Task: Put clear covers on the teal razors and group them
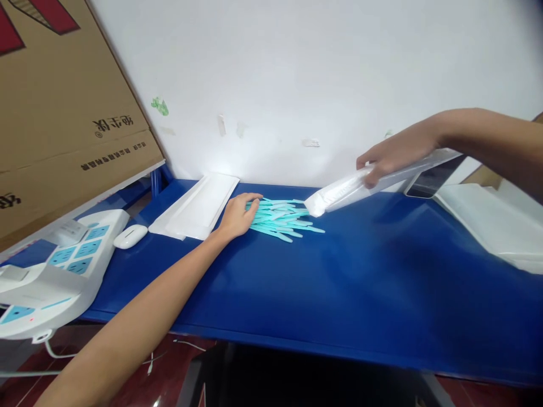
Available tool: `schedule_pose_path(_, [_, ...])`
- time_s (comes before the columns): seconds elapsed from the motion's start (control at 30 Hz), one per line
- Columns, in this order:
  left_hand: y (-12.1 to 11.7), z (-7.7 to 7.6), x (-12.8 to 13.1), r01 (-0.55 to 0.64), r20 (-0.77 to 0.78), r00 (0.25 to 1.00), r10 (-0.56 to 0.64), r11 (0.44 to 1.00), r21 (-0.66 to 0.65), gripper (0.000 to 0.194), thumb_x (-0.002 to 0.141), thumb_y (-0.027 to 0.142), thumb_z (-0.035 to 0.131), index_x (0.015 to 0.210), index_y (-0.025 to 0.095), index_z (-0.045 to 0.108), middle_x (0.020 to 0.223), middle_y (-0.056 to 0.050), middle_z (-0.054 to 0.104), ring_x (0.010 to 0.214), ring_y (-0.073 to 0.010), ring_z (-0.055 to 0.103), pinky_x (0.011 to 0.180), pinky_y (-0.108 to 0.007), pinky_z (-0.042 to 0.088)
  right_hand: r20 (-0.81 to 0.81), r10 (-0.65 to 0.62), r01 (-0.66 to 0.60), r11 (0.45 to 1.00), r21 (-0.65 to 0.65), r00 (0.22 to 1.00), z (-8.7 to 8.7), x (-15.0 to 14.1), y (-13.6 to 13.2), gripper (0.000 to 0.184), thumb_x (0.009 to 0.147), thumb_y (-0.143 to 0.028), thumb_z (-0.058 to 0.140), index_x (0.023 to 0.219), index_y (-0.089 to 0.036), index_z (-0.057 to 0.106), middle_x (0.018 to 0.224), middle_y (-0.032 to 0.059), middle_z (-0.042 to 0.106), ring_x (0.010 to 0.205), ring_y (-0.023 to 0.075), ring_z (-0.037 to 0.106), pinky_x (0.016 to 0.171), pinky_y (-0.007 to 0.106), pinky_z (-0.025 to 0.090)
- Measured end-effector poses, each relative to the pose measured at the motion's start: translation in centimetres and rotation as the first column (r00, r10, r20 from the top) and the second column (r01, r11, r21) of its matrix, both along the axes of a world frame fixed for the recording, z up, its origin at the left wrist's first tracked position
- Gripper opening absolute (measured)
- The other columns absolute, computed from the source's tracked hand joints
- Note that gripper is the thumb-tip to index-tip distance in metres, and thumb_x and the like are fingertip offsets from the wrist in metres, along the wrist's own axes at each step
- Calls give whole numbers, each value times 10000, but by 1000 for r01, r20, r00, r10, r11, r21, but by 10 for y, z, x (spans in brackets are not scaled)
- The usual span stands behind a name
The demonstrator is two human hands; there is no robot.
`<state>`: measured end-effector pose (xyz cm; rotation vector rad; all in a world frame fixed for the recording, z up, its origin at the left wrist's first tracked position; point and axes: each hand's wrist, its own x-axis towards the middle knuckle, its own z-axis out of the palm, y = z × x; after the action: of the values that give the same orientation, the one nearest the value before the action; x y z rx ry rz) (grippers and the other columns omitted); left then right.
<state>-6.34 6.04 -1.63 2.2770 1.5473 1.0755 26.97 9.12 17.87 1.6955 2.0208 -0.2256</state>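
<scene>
Several thin teal plastic sticks [280, 217] lie in a loose, crossed pile on the blue table. At the pile's left end rests my left hand [241, 215], its thumb apart from the fingers and touching the sticks. My right hand [388, 158] is closed around a long clear plastic bag [348, 189], held tilted with its lower end down at the right side of the pile. Something white and bunched shows at that low end; I cannot tell if it is only folded plastic.
Left of the pile lies a flat white packet [201, 206]. Further left are a white earphone case [130, 236], a power strip [80, 254] and a large cardboard box [63, 102]. A phone-like dark slab [435, 178] and white plastic bags [492, 220] sit right on the blue table [339, 294].
</scene>
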Motion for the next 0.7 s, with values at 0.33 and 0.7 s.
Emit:
schedule_pose_path(0.33, [0,0,-1,45,-1,999,-45,998,46,382,992,343,410,1129,194,735,1168,-69,742,1117,-247,668,1030,-386,491,31,14,-16,999,51,999,5,-3,-3,420,885,-488,618,1176,-193,691,1108,105,695,893,209,626,748,368,402])
schedule_pose_path(0.7, [0,-4,-1,61,-48,997,-58,996,67,354,971,315,433,1100,183,736,1158,-84,734,1110,-253,659,1036,-415,487,-57,-10,13,999,36,998,-10,1,-10,463,873,-552,628,1217,-246,677,1244,118,660,1073,299,590,883,454,409])
